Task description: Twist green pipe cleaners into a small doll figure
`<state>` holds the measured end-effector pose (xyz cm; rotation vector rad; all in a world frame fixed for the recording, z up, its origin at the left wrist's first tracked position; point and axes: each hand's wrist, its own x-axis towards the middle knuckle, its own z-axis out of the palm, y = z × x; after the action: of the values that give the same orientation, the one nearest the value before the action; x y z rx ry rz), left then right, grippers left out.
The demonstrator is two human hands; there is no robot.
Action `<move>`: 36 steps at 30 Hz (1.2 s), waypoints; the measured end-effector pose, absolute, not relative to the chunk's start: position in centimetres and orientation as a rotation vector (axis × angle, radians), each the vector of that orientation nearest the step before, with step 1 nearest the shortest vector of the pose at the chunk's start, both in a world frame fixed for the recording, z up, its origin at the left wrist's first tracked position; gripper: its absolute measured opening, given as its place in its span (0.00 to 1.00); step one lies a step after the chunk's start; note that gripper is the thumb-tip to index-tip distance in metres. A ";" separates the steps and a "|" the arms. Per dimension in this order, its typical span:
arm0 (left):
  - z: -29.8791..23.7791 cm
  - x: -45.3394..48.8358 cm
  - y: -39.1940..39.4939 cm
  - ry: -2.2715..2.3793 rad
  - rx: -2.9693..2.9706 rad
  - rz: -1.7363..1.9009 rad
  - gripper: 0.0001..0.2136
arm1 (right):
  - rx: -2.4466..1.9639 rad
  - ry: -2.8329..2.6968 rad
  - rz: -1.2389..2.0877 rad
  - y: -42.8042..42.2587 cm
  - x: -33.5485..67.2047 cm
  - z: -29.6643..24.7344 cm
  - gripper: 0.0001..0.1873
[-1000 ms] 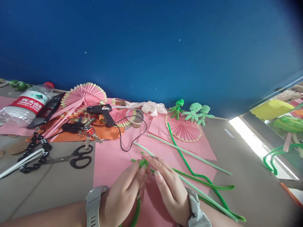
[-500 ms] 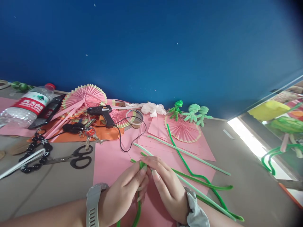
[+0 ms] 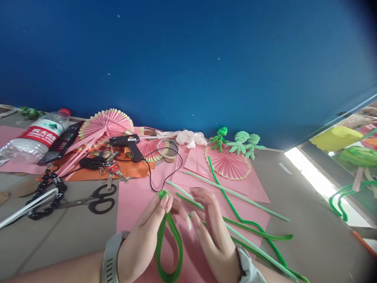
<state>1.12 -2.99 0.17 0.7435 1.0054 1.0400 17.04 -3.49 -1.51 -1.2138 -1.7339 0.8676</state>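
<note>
- Grip of the left hand [image 3: 143, 239] is closed on a green loop [image 3: 180, 251], pinching its gathered end between thumb and fingers; the rest stretches toward the person, over the pink paper [image 3: 138, 204].
- Grip of the right hand [image 3: 216, 239] is loose, thumb and fingers apart and curved, near the loop on its right.
- At far left, a bottle [image 3: 41, 135] lies on its side.
- Nearer the person, black beads [image 3: 37, 214] lie beside the scissors [image 3: 90, 198].
- Right of the bottle, a pleated fan [image 3: 107, 124] sits behind the keys [image 3: 113, 168].
- Next come the glue gun [image 3: 132, 145] and a tape roll [image 3: 167, 150], its far-side neighbour a crumpled white bag [image 3: 191, 138].
- Green figures [image 3: 242, 141] stand by the blue wall [image 3: 176, 59].
- Several green stems [image 3: 225, 193] cross the paper, some reaching the bare counter [image 3: 312, 196] at right.
</note>
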 end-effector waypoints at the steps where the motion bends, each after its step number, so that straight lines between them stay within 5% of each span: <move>1: 0.6 1.1 -3.0 1.028 0.735 1.061 0.07 | -1.228 -1.696 0.862 -3.6 16.9 -1.1 0.15; 5: 2.0 1.1 -3.1 1.020 0.779 1.015 0.10 | -1.277 -1.693 1.206 -4.5 16.6 0.2 0.10; 11: 1.5 1.1 -3.3 1.013 0.786 0.897 0.12 | -1.018 -1.279 1.998 -4.8 15.3 -0.7 0.21; 21: 0.3 1.4 -3.1 0.881 0.611 0.895 0.09 | -0.775 -0.925 2.355 -4.2 15.1 -0.6 0.25; 30: 1.4 1.6 -2.5 0.781 0.509 1.044 0.16 | -1.131 -1.822 1.433 -4.0 15.8 -1.5 0.18; 36: 1.7 1.4 -2.5 0.868 0.525 1.075 0.17 | -1.051 -1.856 1.640 -4.0 15.9 -0.7 0.17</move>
<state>1.37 -2.50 1.70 0.5247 0.8677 1.0754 15.94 -3.98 -0.70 -1.0508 -1.8564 1.6399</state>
